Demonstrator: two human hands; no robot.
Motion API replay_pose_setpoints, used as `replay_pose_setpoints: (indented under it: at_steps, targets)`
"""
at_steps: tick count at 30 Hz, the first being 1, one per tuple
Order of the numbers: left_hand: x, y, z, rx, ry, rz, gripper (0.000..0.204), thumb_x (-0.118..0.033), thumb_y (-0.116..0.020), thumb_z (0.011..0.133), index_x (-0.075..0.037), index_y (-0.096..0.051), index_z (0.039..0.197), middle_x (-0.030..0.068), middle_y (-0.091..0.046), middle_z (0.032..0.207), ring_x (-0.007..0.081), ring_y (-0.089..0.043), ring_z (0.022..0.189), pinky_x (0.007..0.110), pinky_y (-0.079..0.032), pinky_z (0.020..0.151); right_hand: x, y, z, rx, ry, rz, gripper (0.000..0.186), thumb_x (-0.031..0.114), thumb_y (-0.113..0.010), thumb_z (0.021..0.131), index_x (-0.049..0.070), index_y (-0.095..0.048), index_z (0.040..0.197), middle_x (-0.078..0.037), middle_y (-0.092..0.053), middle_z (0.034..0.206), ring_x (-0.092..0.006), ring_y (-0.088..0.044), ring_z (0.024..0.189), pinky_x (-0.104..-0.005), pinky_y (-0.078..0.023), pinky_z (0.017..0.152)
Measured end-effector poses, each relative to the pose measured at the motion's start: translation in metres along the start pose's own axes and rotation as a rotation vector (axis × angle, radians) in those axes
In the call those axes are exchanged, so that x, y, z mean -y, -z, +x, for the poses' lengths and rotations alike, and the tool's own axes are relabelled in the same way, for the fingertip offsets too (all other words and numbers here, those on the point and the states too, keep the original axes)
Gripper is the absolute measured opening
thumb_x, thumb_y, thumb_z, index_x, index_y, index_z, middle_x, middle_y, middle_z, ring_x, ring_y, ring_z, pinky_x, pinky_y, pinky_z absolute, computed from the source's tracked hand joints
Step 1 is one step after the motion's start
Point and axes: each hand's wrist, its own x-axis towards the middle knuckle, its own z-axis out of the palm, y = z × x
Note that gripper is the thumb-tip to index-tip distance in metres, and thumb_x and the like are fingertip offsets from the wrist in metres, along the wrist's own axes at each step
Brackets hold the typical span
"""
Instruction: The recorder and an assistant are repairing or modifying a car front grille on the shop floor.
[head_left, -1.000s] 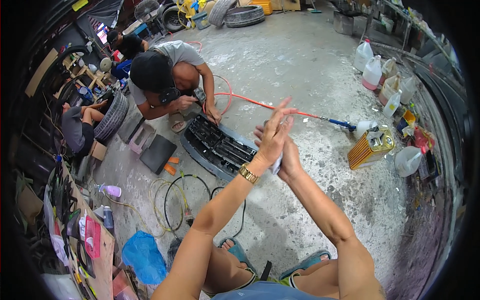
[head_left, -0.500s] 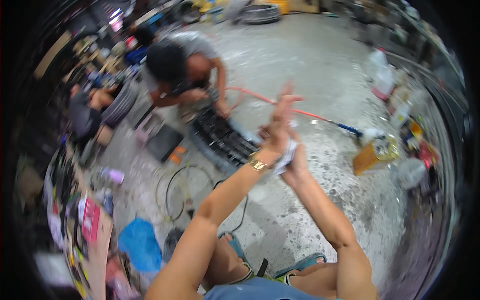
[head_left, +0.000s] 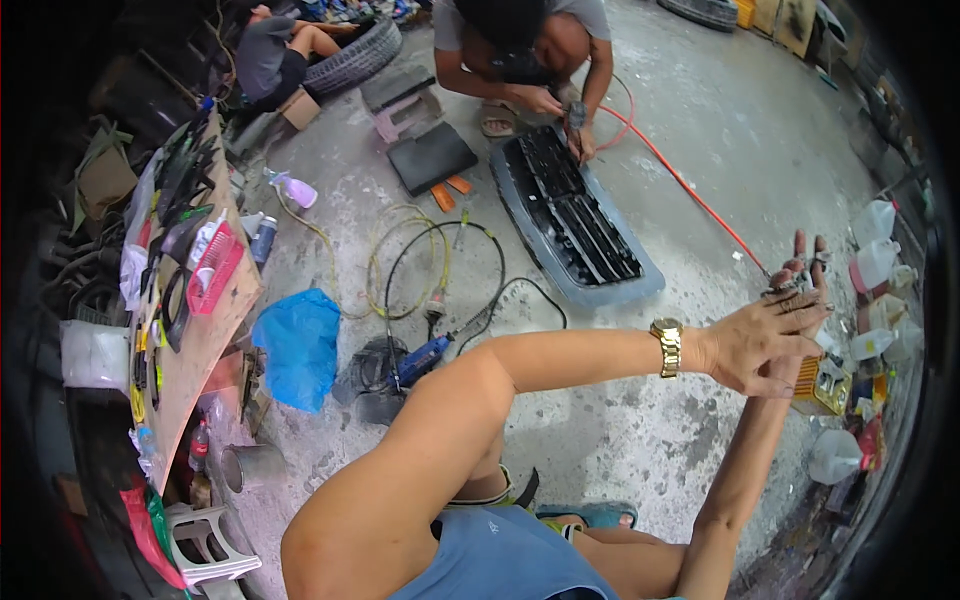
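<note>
My left hand [head_left: 752,348], with a gold watch [head_left: 668,347] on its wrist, lies across my right hand [head_left: 797,277]. Its fingers curl against the right palm and fingers; whether a cloth is pressed between them is hidden. The right hand's fingers stretch upward and apart, with dark stains on them. Beyond, a co-worker [head_left: 520,45] squats over a black grille-like panel in a grey frame [head_left: 600,285] on the floor. One of the co-worker's hands holds a dark tool [head_left: 576,118] on the panel's far end.
A red hose [head_left: 690,187] crosses the floor. Left lie a blue plastic bag [head_left: 298,345], a blue power tool [head_left: 425,357], coiled cables [head_left: 388,260] and a board of tools [head_left: 215,350]. Jugs [head_left: 872,262] and a yellow tin [head_left: 822,392] line the right. Another person [head_left: 262,55] sits by a tyre [head_left: 358,60].
Both hands have moved right, and the left has swung across the right. The white cloth or paper seen between them before no longer shows. My view has shifted too.
</note>
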Motion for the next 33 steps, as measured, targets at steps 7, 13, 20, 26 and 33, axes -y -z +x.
replay_pose_setpoints:
  at_steps: [7,13,20,26,33]
  targets:
    - [0.024,0.014,0.003,0.108,0.125,-0.028,0.058,-0.056,-0.055,0.076,-0.012,-0.059,0.114,0.0169,-0.033,0.139,0.0374,-0.026,0.130,0.046,-0.019,0.108,-0.052,-0.062,-0.036,-0.186,-0.107,0.042,0.041,0.029,-0.037,0.095,0.010,-0.037,0.131,-0.017,-0.043,0.130,-0.0193,-0.056,0.097,-0.0315,-0.052,0.076]
    - [0.073,0.044,-0.025,-0.003,0.283,0.109,0.051,-0.052,-0.049,0.082,-0.011,-0.060,0.112,0.0166,-0.037,0.137,0.0373,-0.030,0.128,0.047,-0.019,0.107,-0.097,-0.065,-0.044,-0.306,-0.331,0.102,0.043,0.030,-0.033,0.096,0.004,-0.038,0.129,-0.016,-0.045,0.128,-0.0196,-0.055,0.101,-0.0342,-0.051,0.081]
    - [0.124,0.037,-0.088,0.065,0.497,0.238,0.037,-0.035,-0.050,0.086,-0.006,-0.057,0.108,0.0155,-0.049,0.125,0.0311,-0.049,0.109,0.040,-0.037,0.093,-0.116,0.041,-0.025,-0.227,-0.463,-0.672,0.038,0.029,-0.039,0.094,-0.001,-0.048,0.115,-0.011,-0.062,0.093,-0.0211,-0.064,0.078,-0.0296,-0.053,0.063]
    - [0.183,0.060,-0.202,0.647,0.969,0.192,0.035,-0.031,-0.055,0.083,-0.001,-0.061,0.101,0.0190,-0.063,0.097,0.0292,-0.060,0.092,0.037,-0.047,0.079,-0.093,0.146,-0.058,-0.438,-0.595,-0.823,0.038,0.031,-0.047,0.090,-0.001,-0.049,0.111,-0.017,-0.063,0.097,-0.0229,-0.065,0.071,-0.0273,-0.049,0.049]
    - [0.191,0.127,-0.301,0.960,1.518,0.406,0.043,-0.031,-0.056,0.080,-0.005,-0.058,0.114,0.0177,-0.060,0.112,0.0312,-0.059,0.100,0.043,-0.046,0.086,-0.055,0.253,-0.153,-0.666,-0.981,-1.122,0.039,0.035,-0.052,0.086,0.003,-0.048,0.108,-0.015,-0.061,0.085,-0.0263,-0.062,0.056,-0.0333,-0.047,0.042]
